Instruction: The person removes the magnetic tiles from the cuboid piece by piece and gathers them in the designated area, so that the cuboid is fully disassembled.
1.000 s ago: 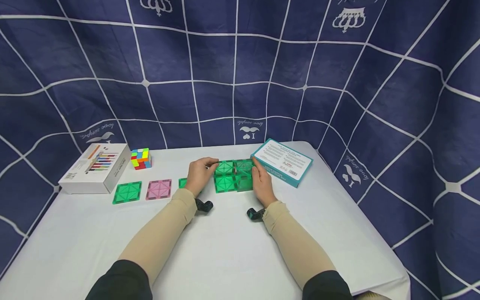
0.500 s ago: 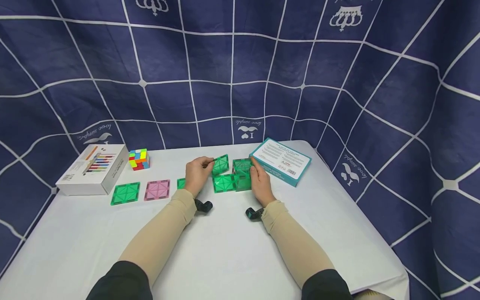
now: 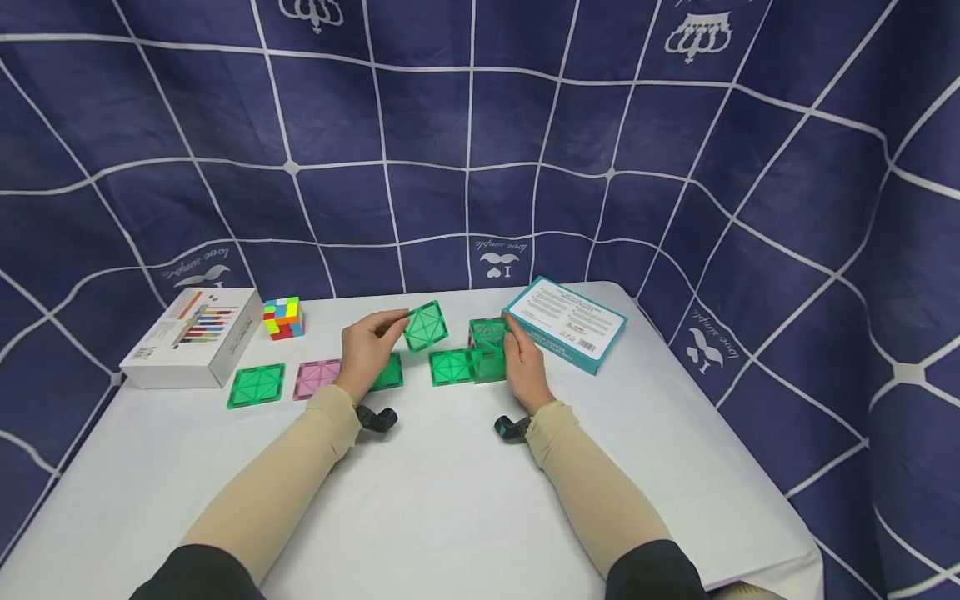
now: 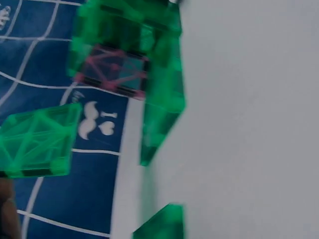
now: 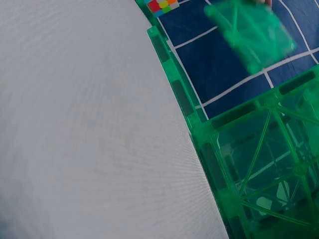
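My left hand (image 3: 366,354) pinches a green see-through magnetic tile (image 3: 426,326) by its left edge, above the table and apart from the other tiles. The same tile (image 4: 40,142) fills the left part of the left wrist view. A green magnetic-tile cube (image 3: 489,350) stands in the middle, with a flat green tile (image 3: 452,367) against its left side. A pink tile (image 4: 112,72) shows as part of it in the left wrist view. My right hand (image 3: 527,367) holds the cube's right side; its far fingers are hidden.
Left of the cube lie a partly covered green tile (image 3: 388,373), a pink tile (image 3: 315,378) and another green tile (image 3: 257,385). A puzzle cube (image 3: 283,318) and white box (image 3: 191,337) stand behind. A teal box (image 3: 567,323) lies behind my right hand.
My left hand has lifted a green tile off the back left of the structure and carried it left. My right hand stays at the cube.
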Tool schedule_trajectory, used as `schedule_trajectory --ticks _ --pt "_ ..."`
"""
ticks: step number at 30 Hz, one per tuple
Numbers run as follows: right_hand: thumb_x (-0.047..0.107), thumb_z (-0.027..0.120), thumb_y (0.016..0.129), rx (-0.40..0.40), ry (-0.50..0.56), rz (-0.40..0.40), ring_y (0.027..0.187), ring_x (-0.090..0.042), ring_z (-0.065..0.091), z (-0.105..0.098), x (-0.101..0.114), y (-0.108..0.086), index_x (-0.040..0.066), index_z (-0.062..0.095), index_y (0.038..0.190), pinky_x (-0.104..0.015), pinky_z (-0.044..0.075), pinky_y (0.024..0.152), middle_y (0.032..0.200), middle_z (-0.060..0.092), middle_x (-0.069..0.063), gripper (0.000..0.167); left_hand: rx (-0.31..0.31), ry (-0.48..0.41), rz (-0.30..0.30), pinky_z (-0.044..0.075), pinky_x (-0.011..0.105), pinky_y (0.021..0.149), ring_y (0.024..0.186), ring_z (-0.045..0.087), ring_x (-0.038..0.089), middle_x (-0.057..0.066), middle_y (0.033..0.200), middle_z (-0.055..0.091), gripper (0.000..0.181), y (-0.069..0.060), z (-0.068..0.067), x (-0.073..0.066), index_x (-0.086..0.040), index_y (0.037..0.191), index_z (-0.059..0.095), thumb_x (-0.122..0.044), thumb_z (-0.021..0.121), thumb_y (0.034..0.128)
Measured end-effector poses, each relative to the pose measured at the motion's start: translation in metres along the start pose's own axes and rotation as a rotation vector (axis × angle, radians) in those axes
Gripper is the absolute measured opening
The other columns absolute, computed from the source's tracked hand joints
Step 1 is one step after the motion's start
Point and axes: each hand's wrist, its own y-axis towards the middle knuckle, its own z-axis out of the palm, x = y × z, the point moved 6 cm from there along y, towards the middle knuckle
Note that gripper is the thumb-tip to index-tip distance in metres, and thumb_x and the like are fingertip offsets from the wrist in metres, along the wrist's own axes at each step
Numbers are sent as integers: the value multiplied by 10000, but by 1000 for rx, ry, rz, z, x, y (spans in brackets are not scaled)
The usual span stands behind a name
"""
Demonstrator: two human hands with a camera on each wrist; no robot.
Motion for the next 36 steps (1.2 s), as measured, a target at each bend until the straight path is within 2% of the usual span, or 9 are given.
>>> schedule_trajectory --ticks 6,11,14,18,22,25,29,32,36 --pt "339 330 1139 -6 -3 3 1533 -264 333 -5 0 -1 103 390 1591 -466 281 1248 1646 387 -58 512 142 -12 -121 546 132 738 856 708 83 44 1028 785 256 -15 -48 -7 -178 1180 789 -327 724 982" --pt "361 324 1137 -10 -2 3 1533 -284 332 -7 -4 -1 101 388 1591 -484 272 1250 1647 385 -53 527 203 86 -132 535 142 685 816 675 94 89 1021 778 251 -39 -100 -2 -130 1161 778 -308 699 1002" --pt "391 319 1133 -2 -1 8 1533 -284 332 -6 -5 -1 108 390 1591 -481 270 1251 1647 385 -55 543 258 164 -169 547 163 676 811 676 43 127 1049 773 271 -54 -138 8 -104 1168 768 -308 690 1008" --pt "383 323 1132 -1 4 4 1535 -286 327 -5 -3 0 117 396 1590 -484 268 1251 1647 384 -70 535 353 257 -276 589 240 691 830 682 -2 170 1131 747 350 -75 -190 28 -66 1205 745 -352 667 1019" --pt "343 334 1135 -10 5 7 1531 -286 335 -7 -3 1 148 399 1593 -495 279 1245 1646 388 -62 502 449 291 -384 596 271 695 839 678 -10 177 1158 738 414 -98 -223 58 -24 1224 731 -377 661 1019" --pt "328 340 1135 -5 6 15 1528 -292 340 -6 -5 1 147 397 1594 -503 284 1241 1646 388 -62 497 478 303 -458 593 254 689 842 666 -26 182 1186 733 436 -116 -235 76 -7 1231 727 -381 668 1014" --pt "349 336 1133 5 6 15 1532 -304 330 -6 -4 0 119 392 1592 -509 276 1243 1649 381 -67 516 450 344 -501 581 223 674 870 664 -4 211 1220 721 472 -130 -235 90 1 1240 723 -410 650 1019" --pt "373 328 1134 10 7 15 1535 -291 325 -5 -3 -1 119 387 1595 -497 273 1247 1653 376 -55 529 415 406 -474 560 272 703 957 692 156 226 1220 717 478 -132 -230 94 -5 1233 728 -424 633 1025" --pt "347 335 1135 11 14 9 1534 -278 328 -4 0 -1 123 389 1594 -483 273 1249 1651 380 -42 514 384 461 -458 548 432 786 1089 664 394 245 1233 706 501 -132 -228 93 -14 1257 714 -444 652 1008"
